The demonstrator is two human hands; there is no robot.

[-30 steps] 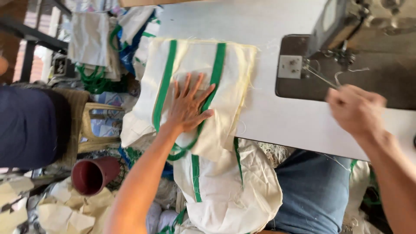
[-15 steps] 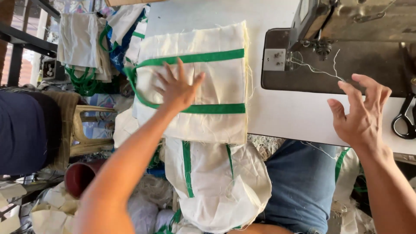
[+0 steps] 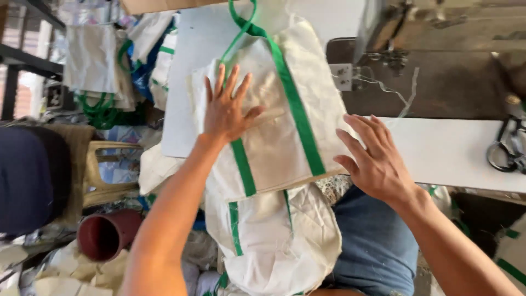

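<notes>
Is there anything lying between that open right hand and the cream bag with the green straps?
Nothing visible does. The right hand hovers at the cream bag's right edge, only bare white table beside it. The left hand already lies flat on the bag.

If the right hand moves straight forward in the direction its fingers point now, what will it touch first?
The right hand points up and to the left across the white table, and its fingertips look already at the edge of the cream bag with green straps. It would probably meet that bag first; depth is unclear.
</notes>
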